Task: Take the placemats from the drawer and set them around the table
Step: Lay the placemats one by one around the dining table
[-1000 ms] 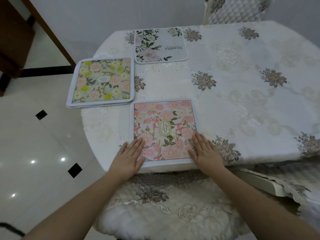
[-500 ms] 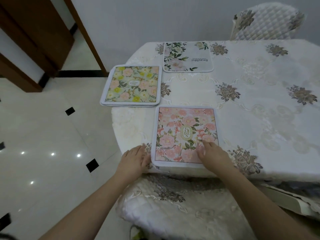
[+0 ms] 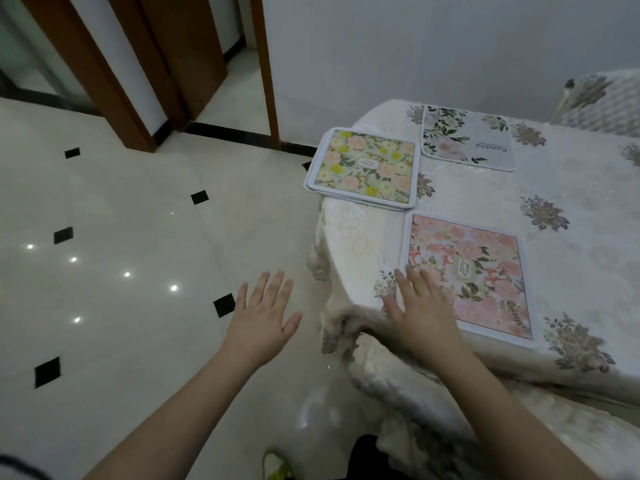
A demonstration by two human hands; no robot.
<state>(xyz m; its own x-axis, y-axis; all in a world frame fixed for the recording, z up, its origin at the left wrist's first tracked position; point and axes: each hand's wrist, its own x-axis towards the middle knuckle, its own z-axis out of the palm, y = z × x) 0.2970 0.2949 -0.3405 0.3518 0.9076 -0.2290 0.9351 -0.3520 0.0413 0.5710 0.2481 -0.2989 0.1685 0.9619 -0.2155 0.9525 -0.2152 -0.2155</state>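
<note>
A pink floral placemat (image 3: 481,268) lies flat at the near edge of the table (image 3: 581,216), which wears a white embroidered cloth. My right hand (image 3: 420,306) is open, fingers straight, over the mat's near left corner and the table edge. My left hand (image 3: 265,315) hovers open over the floor, left of the table, holding nothing. A stack of placemats topped by a yellow-green floral one (image 3: 363,168) sits at the table's left edge, partly overhanging. A white placemat with green leaves (image 3: 465,140) lies behind it.
A quilted chair seat (image 3: 415,393) stands under the near table edge below my right arm. Another quilted chair back (image 3: 602,105) is at the far right. Glossy tiled floor (image 3: 121,271) spreads to the left, with brown door frames (image 3: 114,74) beyond.
The view has swung left. My left hand has left the pink placemat and moved out over the floor. My right hand has slid to the mat's near left corner.
</note>
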